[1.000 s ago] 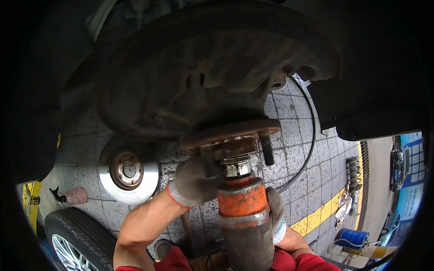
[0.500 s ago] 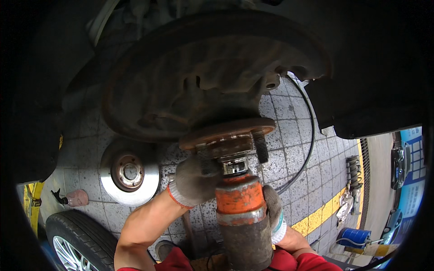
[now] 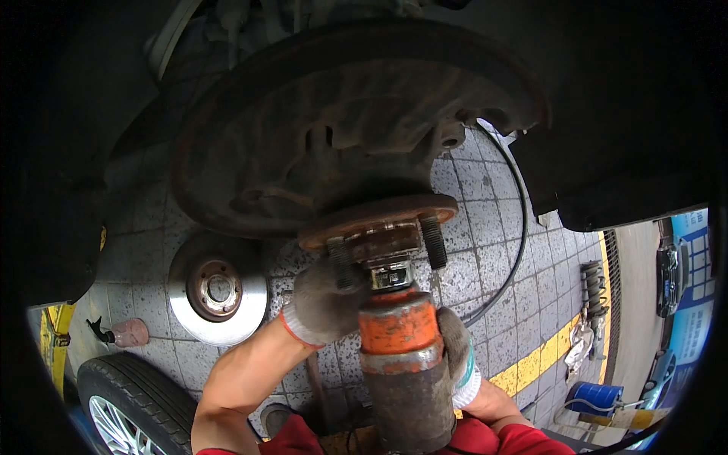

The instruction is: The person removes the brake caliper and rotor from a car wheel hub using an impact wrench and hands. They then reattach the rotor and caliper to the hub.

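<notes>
An orange and grey impact wrench (image 3: 402, 341) points away from me, its scuffed body low in the middle. Its silver socket (image 3: 391, 276) sits against the centre of a rusty wheel hub (image 3: 387, 216). Threaded studs (image 3: 433, 241) stick out of the hub toward me. My left hand (image 3: 322, 303), in a grey knit glove, is curled at the left side of the socket; its fingertips are hidden behind the socket and a stud. My right hand (image 3: 457, 353), gloved too, grips the wrench from its right side, with most fingers out of sight behind it.
A dark dust shield (image 3: 364, 114) spreads above the hub. On the tiled floor lie a brake disc (image 3: 254, 303), a wheel (image 3: 136, 394) and a pinkish spray bottle (image 3: 129, 332). A black hose (image 3: 522, 235) curves at right. Coil-spring struts (image 3: 594, 296) and a blue container (image 3: 594, 398) are farther right.
The wrench and socket have shifted very slightly up and left in the picture, along with the hub. Both hands keep their places on them.
</notes>
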{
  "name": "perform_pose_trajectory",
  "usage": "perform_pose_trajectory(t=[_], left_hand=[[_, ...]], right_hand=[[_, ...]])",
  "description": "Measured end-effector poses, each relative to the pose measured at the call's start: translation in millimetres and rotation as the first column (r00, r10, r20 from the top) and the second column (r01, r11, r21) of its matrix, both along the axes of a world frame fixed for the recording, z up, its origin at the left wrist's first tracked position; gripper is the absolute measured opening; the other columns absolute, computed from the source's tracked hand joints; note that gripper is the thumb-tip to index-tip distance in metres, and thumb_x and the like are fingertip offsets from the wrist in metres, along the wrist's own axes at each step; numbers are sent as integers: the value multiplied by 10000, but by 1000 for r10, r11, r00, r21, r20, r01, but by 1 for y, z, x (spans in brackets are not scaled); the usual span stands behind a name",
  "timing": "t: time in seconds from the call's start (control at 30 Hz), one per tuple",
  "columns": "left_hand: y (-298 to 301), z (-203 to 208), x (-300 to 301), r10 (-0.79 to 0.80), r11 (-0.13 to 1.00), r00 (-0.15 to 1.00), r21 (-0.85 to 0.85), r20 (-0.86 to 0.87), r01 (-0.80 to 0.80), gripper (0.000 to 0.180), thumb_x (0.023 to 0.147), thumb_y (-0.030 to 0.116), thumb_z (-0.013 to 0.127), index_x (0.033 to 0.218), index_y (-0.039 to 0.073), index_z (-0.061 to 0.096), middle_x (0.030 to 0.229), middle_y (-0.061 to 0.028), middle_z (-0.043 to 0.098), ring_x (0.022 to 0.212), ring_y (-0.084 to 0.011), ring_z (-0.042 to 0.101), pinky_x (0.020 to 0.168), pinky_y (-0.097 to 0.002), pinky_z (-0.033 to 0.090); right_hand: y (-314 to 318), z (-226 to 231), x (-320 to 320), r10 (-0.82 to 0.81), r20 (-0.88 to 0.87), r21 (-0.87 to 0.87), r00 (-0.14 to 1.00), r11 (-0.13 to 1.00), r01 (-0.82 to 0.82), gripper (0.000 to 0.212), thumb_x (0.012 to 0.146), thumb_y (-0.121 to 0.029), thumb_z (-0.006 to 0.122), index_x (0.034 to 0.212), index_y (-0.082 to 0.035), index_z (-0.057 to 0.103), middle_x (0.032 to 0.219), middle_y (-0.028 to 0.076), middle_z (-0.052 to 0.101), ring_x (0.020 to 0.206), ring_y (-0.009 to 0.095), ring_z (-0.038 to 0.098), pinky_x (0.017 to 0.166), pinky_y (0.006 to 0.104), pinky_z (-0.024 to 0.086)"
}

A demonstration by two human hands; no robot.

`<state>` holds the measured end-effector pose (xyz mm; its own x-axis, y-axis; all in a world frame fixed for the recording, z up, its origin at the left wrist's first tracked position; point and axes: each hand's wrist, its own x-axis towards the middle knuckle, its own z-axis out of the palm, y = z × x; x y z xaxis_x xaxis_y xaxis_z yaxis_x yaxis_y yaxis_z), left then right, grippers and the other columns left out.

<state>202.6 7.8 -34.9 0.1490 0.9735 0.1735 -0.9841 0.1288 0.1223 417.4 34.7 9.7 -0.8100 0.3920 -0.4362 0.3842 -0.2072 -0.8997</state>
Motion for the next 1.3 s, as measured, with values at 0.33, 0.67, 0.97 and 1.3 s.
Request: perform_pose_trajectory(t=[0.33,0.67,0.97,1.3], left_hand=[[-3,-3,0,45,997,988,-53,-146,-53,650,852,296,706,1390,31,453,1216,-122,588,1074,-246,595,976,-423,489],[-4,14,0,110,992,993,-55,-39,-112,636,820,219,704,1356,-34,475,1212,-211,624,1097,-337,637,969,-500,526],[-28,47,26,127,887,985,-431,-115,-164,596,930,501,465,1157,-39,576,1075,-199,649,1102,-379,603,960,-530,504],[-51,26,56,106,889,872,-347,-478,-299,453,975,354,518,1220,-25,543,1181,-200,625,1133,-325,598,1031,-477,461]], right_hand=[[0,6,-11,33,-5,100,999,994,-33,603,1046,-467,341,1489,-60,391,1508,187,422,1317,346,489,1100,497,422],[3,37,-16,22,24,560,999,828,-32,631,929,-322,643,1408,32,433,1372,277,526,1196,402,586,993,449,496],[10,-3,-19,205,-237,942,950,286,173,740,813,-120,624,1493,-56,338,1154,279,570,857,430,640,694,495,538],[4,-29,31,230,-61,964,971,264,-2,718,838,-125,624,1492,-60,336,1080,244,604,833,390,670,680,477,554]])
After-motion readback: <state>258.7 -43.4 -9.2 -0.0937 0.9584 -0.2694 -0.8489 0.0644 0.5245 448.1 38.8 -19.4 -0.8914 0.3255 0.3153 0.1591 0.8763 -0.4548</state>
